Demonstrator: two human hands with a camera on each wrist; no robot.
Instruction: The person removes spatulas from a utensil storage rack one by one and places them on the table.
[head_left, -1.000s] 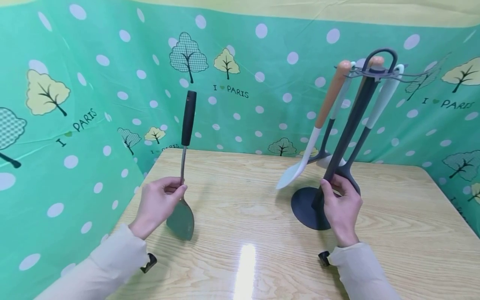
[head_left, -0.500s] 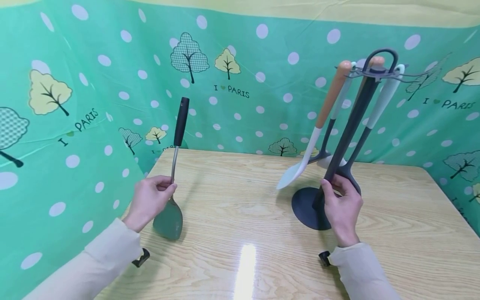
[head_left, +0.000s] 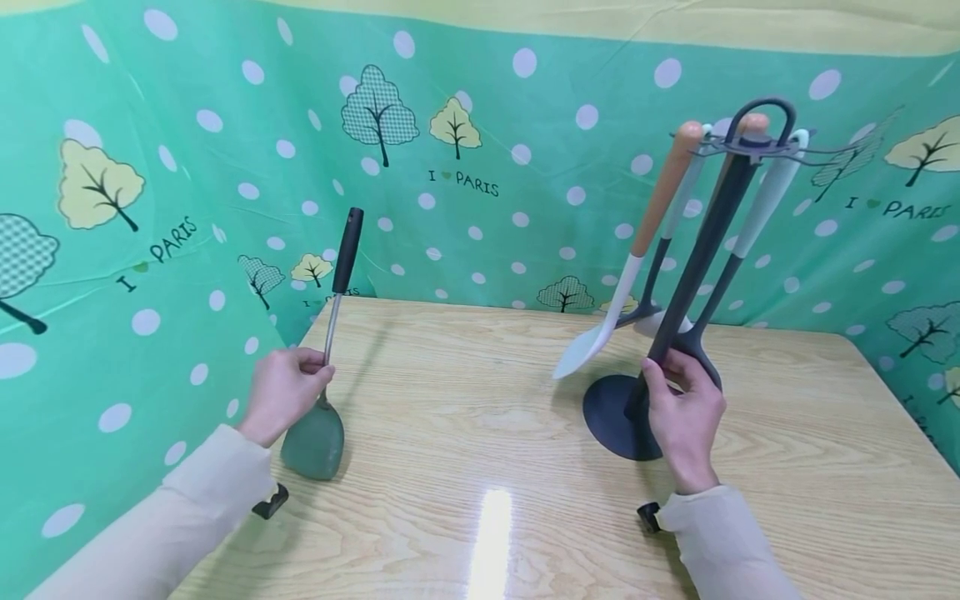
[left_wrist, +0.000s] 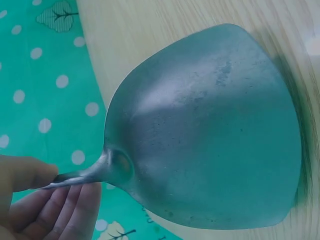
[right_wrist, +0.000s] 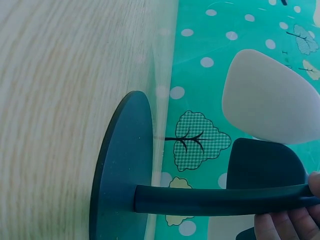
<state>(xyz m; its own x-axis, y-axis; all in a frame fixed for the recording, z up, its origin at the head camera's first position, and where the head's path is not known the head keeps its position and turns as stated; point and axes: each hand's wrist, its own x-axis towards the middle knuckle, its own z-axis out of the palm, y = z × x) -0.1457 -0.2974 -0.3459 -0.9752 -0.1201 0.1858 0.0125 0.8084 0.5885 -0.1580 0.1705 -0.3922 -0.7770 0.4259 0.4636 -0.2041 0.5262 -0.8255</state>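
Note:
A metal spatula [head_left: 315, 442] with a black handle stands nearly upright on the left of the head view, handle up and leaning slightly right. My left hand [head_left: 285, 392] pinches its thin metal shaft just above the blade; the broad blade [left_wrist: 210, 130] fills the left wrist view. On the right, my right hand [head_left: 684, 412] grips the lower post of a dark utensil stand [head_left: 701, 258]. Several utensils hang from its top ring, among them a white one with an orange-brown handle [head_left: 663, 200]. The stand's round base [right_wrist: 125, 165] shows in the right wrist view.
A light wooden table [head_left: 465, 400] lies under both hands, with a bright reflection near its front. Green dotted cloth [head_left: 480, 217] with printed trees hangs behind the table and along its left side.
My left hand has moved left with the spatula, whose handle has dropped slightly and leans further right. The right hand and the stand have stayed in place.

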